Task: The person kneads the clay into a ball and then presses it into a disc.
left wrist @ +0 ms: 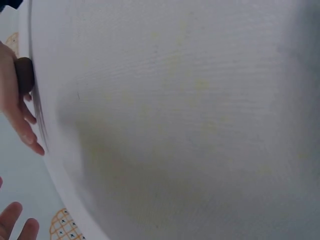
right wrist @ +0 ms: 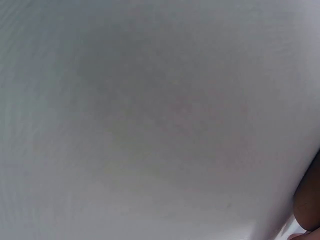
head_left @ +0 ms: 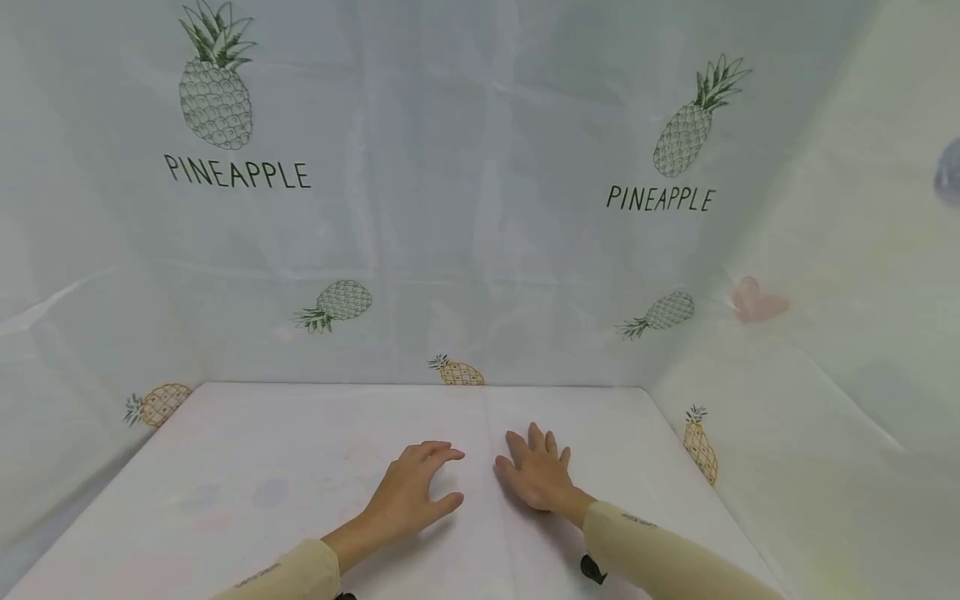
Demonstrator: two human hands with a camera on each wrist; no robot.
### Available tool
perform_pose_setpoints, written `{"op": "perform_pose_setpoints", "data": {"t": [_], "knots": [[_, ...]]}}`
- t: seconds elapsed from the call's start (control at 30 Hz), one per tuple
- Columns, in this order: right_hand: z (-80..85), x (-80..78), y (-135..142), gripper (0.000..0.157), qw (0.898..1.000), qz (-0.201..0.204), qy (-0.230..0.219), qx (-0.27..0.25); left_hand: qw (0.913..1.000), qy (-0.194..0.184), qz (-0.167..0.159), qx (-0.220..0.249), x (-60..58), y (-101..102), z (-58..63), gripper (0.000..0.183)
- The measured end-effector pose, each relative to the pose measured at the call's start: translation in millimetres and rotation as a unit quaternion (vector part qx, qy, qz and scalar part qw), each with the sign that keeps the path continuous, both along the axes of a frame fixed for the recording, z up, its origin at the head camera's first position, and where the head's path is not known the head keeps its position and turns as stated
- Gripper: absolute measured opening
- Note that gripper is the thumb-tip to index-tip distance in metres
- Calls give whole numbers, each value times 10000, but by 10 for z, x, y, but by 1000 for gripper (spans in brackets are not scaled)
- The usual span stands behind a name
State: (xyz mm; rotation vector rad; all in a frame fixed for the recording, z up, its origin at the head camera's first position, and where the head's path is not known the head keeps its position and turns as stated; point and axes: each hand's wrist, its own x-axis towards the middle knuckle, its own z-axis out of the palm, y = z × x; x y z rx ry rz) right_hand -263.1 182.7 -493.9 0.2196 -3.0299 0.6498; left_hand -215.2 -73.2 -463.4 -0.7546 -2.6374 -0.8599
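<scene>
In the head view my left hand (head_left: 401, 496) is held over the white-covered table (head_left: 300, 425), its thumb well apart from gently bent fingers. Nothing shows in its grasp. To its right, my right hand (head_left: 537, 477) is palm down with the fingers spread, at or just above the cloth; contact cannot be told. The left wrist view catches left fingertips (left wrist: 11, 217) at the lower corner and the right hand (left wrist: 9, 92) beyond. A dark rounded shape (left wrist: 25, 75) is beside that hand, perhaps a shaded thumb. Mostly cloth fills the right wrist view, with a dark, shadowed part of the hand (right wrist: 307, 202) at its edge.
A pale sheet (head_left: 450, 208) printed with pineapples hangs behind the table. More sheeting (head_left: 840, 375) closes off the right side, and another sheet (head_left: 67, 350) the left. Small black pieces show under both sleeves, such as the strap (head_left: 592, 569) on the right.
</scene>
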Motion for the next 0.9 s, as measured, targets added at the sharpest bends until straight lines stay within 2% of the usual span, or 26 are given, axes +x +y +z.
{"op": "perform_pose_setpoints", "data": {"t": [0.2,0.37,0.6,0.9], "knots": [[-46,4,16,65,9998,-128,117,73,10000,-61,-60,-26,-11,-1,15,49],[-75,21,10,64,9996,-152,233,64,9999,-115,38,5,-35,-19,32,50],[-125,3,-29,65,9970,-11,748,197,10000,-4,3,-12,-49,-37,14,48],[-171,33,-47,65,9965,-140,747,357,9999,-39,-139,57,-22,4,14,47]]}}
